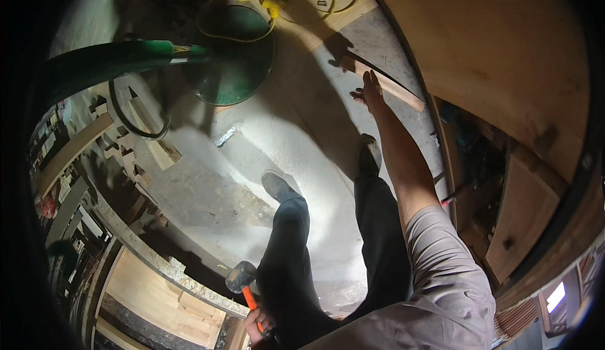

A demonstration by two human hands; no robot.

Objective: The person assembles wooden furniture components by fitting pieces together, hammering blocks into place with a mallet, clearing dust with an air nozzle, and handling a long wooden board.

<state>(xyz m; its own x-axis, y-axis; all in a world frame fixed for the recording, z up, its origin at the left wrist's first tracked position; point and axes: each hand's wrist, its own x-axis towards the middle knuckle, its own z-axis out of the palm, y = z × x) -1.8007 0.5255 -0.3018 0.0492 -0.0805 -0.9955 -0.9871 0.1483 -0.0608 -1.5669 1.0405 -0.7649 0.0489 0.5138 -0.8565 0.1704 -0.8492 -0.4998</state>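
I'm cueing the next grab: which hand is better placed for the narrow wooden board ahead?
Likely the right hand: outstretched, open, seemingly empty, close to the narrow wooden board. The left hand grips an orange-handled mallet, farther back.

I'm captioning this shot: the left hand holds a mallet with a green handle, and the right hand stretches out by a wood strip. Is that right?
Not quite: the head view shows the mallet has an orange handle, not green. The left hand does hold it, and the right hand stretches out by the wood strip.
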